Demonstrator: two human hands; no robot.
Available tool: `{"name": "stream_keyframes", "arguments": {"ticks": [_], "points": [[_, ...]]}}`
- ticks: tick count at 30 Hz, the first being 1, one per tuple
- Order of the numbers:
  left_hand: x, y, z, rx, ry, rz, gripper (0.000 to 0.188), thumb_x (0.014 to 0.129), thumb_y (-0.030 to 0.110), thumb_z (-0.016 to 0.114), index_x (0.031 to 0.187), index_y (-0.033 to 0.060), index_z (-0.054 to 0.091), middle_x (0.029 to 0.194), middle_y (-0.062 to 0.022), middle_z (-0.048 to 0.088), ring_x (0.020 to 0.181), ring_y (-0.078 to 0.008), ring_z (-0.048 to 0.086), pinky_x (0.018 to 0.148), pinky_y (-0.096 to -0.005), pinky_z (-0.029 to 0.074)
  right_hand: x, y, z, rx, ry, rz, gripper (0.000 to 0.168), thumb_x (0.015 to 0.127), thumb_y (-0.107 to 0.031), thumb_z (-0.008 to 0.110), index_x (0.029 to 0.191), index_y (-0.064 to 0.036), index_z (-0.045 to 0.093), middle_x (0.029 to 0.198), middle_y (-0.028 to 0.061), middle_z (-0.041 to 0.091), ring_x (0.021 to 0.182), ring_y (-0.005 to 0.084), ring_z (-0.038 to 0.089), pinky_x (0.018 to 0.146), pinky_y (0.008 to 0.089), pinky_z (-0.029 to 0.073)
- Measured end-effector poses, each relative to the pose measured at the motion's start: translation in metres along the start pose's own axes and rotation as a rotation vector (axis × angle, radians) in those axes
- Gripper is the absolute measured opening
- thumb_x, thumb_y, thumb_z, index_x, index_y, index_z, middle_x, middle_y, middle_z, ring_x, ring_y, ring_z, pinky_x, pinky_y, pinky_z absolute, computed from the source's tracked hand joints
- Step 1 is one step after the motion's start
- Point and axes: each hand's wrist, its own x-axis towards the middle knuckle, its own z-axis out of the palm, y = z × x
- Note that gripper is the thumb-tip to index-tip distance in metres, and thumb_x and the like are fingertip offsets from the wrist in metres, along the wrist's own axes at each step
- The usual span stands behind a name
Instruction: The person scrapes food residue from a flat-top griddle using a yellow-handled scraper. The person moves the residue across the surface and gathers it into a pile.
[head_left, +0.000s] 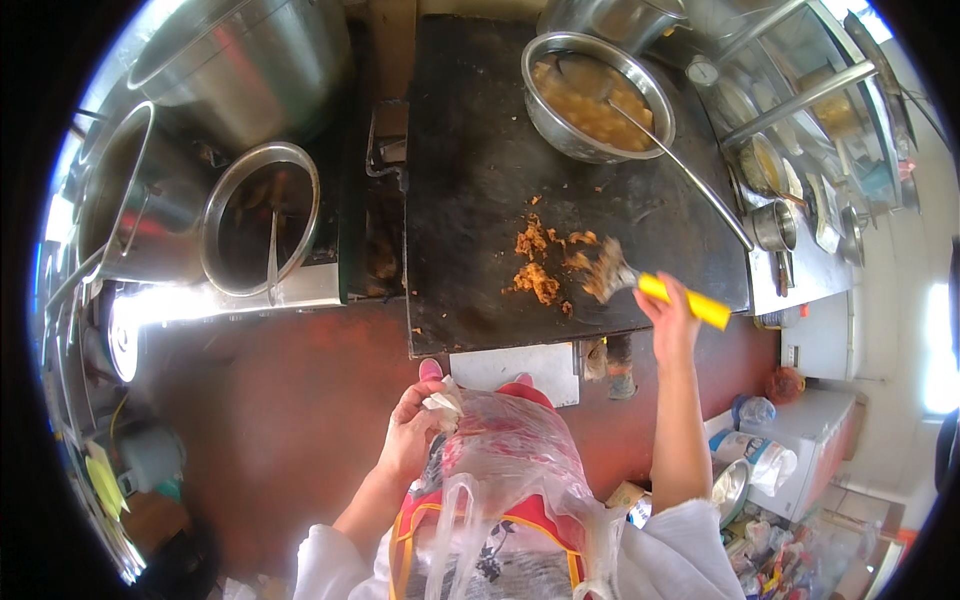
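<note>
My right hand (673, 319) is closed around the yellow handle of a metal scraper (688, 300). The scraper's blade is blurred, with brown food on or against it, low on the dark flat griddle (472, 187). Crumbly orange-brown food (535, 281) lies in small heaps just left of the blade. My left hand (416, 411) grips a crumpled white tissue or cloth (446, 405) in front of my apron, off the griddle's front edge. Toward the back of the griddle stands a steel bowl (553, 133) of brown broth with pale chunks, and a long-handled ladle (705, 184) leans out over its rim.
At the left are large steel pots (247, 75) and a round pot of dark liquid (259, 217) with a spoon or ladle in it. A metal rack (806, 97) rises at the right above small pans (774, 225). Plastic bags (765, 551) pile up at lower right.
</note>
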Motion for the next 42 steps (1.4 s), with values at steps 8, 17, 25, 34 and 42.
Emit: {"name": "stream_keyframes", "arguments": {"ticks": [8, 17, 25, 34, 42], "points": [[0.015, 0.027, -0.012, 0.015, -0.201, -0.126, 0.041, 0.08, -0.012, 0.047, 0.118, 0.0026, 0.049, 0.107, -0.011, 0.06, 0.095, -0.0225, 0.061, 0.083, -0.0324, 0.05, -0.076, 0.045, 0.056, 0.108, 0.23, 0.024, 0.029, 0.09, -0.016, 0.063, 0.108, 0.006, 0.056, 0.098, 0.0197, 0.063, 0.081, 0.0306, 0.067, 0.077, 0.0389, 0.06], [0.013, 0.032, -0.012, 0.153, -0.198, -0.013, 0.039, 0.084, -0.013, 0.054, 0.119, 0.0032, 0.047, 0.11, -0.009, 0.06, 0.101, -0.0179, 0.06, 0.089, -0.0295, 0.049, -0.023, 0.014, 0.003, 0.084, 0.286, -0.05, 0.032, 0.089, -0.017, 0.063, 0.107, 0.008, 0.056, 0.096, 0.0216, 0.063, 0.083, 0.0322, 0.068, 0.077, 0.0411, 0.06], [-0.003, 0.02, 0.001, 0.134, -0.06, 0.09, 0.039, 0.081, -0.014, 0.054, 0.116, 0.0021, 0.051, 0.113, -0.011, 0.063, 0.104, -0.0197, 0.061, 0.091, -0.0318, 0.049, 0.019, 0.033, 0.07, 0.102, -0.142, 0.138, 0.028, 0.087, -0.015, 0.066, 0.103, 0.007, 0.059, 0.094, 0.0197, 0.063, 0.082, 0.0295, 0.067, 0.076, 0.0421, 0.06], [-0.033, -0.005, 0.016, 0.073, 0.247, 0.259, 0.049, 0.075, -0.016, 0.047, 0.122, -0.0044, 0.05, 0.109, -0.0125, 0.064, 0.094, -0.0173, 0.065, 0.084, -0.0283, 0.052, 0.149, -0.005, -0.03, 0.129, -0.015, 0.009, 0.025, 0.087, -0.012, 0.064, 0.102, 0.008, 0.059, 0.099, 0.0196, 0.062, 0.088, 0.0306, 0.067, 0.078, 0.0411, 0.06], [-0.033, -0.007, 0.026, 0.123, 0.457, 0.416, 0.045, 0.075, -0.015, 0.049, 0.119, -0.0049, 0.052, 0.108, -0.0131, 0.064, 0.094, -0.019, 0.065, 0.083, -0.029, 0.052, 0.124, 0.021, 0.072, 0.025, -0.568, 0.206, 0.025, 0.09, -0.014, 0.062, 0.105, 0.006, 0.061, 0.097, 0.0197, 0.066, 0.081, 0.0289, 0.069, 0.075, 0.0367, 0.06]]}}
